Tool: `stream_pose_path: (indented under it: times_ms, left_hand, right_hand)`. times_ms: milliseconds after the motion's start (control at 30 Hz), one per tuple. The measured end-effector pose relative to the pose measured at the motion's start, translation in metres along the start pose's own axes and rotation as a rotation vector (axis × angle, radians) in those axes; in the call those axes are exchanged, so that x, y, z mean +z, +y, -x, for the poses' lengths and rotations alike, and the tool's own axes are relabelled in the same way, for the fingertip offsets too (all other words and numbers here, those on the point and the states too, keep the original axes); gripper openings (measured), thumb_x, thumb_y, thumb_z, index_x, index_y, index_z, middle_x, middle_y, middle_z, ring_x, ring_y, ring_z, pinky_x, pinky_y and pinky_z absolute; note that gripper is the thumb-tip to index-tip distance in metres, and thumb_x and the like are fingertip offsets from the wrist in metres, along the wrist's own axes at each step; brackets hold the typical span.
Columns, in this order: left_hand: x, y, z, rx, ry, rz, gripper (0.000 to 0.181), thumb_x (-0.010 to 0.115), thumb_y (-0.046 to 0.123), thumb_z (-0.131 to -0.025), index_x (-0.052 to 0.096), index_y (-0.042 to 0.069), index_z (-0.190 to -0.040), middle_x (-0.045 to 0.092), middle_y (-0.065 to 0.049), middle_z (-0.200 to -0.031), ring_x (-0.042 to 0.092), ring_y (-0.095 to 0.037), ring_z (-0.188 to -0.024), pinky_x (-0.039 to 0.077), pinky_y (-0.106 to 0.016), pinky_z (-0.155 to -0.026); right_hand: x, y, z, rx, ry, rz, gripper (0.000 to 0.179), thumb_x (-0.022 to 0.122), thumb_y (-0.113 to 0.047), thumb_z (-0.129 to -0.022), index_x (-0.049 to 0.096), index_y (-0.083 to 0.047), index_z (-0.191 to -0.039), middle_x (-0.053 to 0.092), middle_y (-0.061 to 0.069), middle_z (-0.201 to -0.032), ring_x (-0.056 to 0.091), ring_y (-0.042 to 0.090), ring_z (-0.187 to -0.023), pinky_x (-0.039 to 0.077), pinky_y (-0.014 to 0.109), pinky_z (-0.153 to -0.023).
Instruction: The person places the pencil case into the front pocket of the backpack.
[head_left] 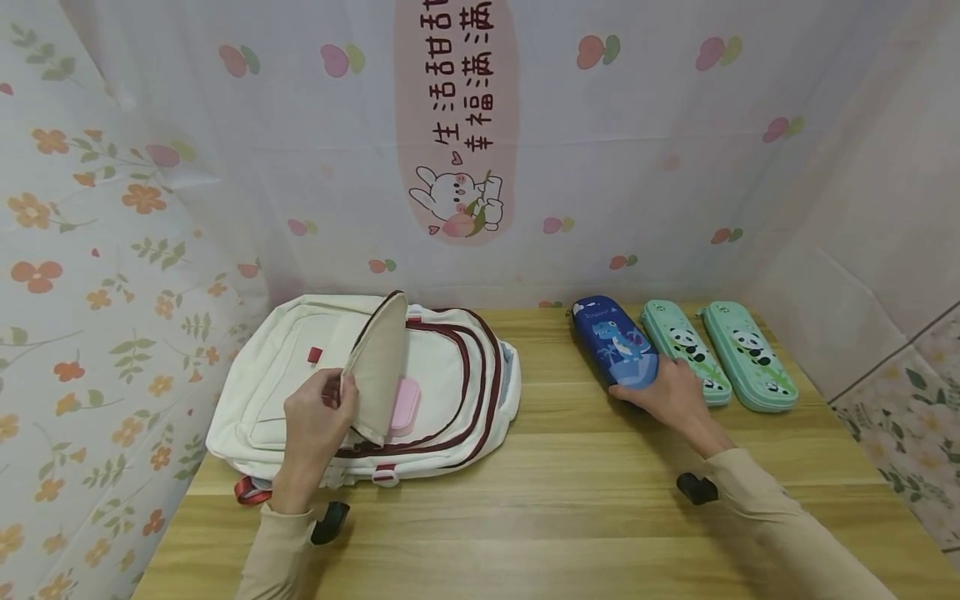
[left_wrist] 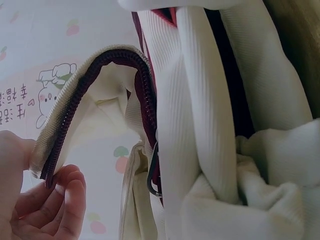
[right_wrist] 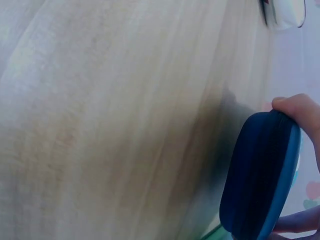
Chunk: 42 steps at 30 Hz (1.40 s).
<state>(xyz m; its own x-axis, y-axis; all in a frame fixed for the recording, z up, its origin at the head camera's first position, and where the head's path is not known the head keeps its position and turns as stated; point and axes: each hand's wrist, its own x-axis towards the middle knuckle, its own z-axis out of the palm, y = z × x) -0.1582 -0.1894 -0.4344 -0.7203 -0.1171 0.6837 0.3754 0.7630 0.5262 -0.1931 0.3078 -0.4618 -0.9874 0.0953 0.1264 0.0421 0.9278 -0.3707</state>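
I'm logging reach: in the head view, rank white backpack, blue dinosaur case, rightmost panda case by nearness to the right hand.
1. Blue dinosaur case, in the right hand.
2. Rightmost panda case, to its right.
3. White backpack, far left.

L arm (head_left: 272, 554) and R arm (head_left: 787, 521) reach fwd, well apart, both in long sleeves (head_left: 813, 554). L hand (head_left: 318, 410) pinches betw. thumb and bent fingers (left_wrist: 74, 197). R hand (head_left: 671, 390) grips w/ thumb set wide apart from the other fingers.
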Motion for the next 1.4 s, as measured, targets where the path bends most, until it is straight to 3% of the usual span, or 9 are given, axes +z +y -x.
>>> stream_pose_path:
  times_ms: [433,800,1133,1400]
  left_hand:
    - [0.000,-0.002,-0.002,0.040,0.009,-0.019,0.008,0.069,0.001,-0.085,0.069,-0.006,-0.087,0.062,-0.012,-0.066,0.055,-0.017,-0.057,0.040,-0.016,-0.055]
    - [0.002,-0.006,-0.003,0.091,0.041,-0.008,0.006,0.068,-0.001,-0.084,0.068,-0.006,-0.086,0.060,-0.012,-0.064,0.053,-0.017,-0.055,0.041,-0.020,-0.054]
    - [0.003,-0.006,0.000,0.045,0.027,-0.012,0.008,0.069,0.000,-0.084,0.068,-0.007,-0.088,0.060,-0.010,-0.065,0.052,-0.015,-0.057,0.040,-0.017,-0.054]
    - [0.005,-0.007,0.000,0.059,0.036,-0.012,0.009,0.070,0.001,-0.084,0.068,-0.007,-0.088,0.061,-0.011,-0.066,0.054,-0.016,-0.057,0.041,-0.019,-0.054]
  right_hand:
    - [-0.015,-0.025,-0.001,-0.141,-0.002,-0.023,0.106,0.085,-0.056,-0.070,0.048,0.019,-0.135,0.060,0.037,-0.112,0.059,0.045,-0.097,0.052,0.057,-0.077]
    - [-0.019,-0.057,0.000,-0.193,-0.027,-0.041,0.105,0.084,-0.061,-0.069,0.051,0.010,-0.139,0.058,0.035,-0.124,0.059,0.044,-0.105,0.053,0.056,-0.082]
    - [-0.022,-0.091,0.001,-0.265,-0.039,-0.039,0.100,0.087,-0.054,-0.069,0.052,0.009,-0.138,0.060,0.032,-0.126,0.060,0.041,-0.105,0.054,0.055,-0.086]
    - [-0.016,-0.118,-0.001,-0.361,-0.029,-0.020,0.101,0.088,-0.055,-0.066,0.054,0.007,-0.138,0.061,0.031,-0.127,0.063,0.042,-0.104,0.056,0.055,-0.087]
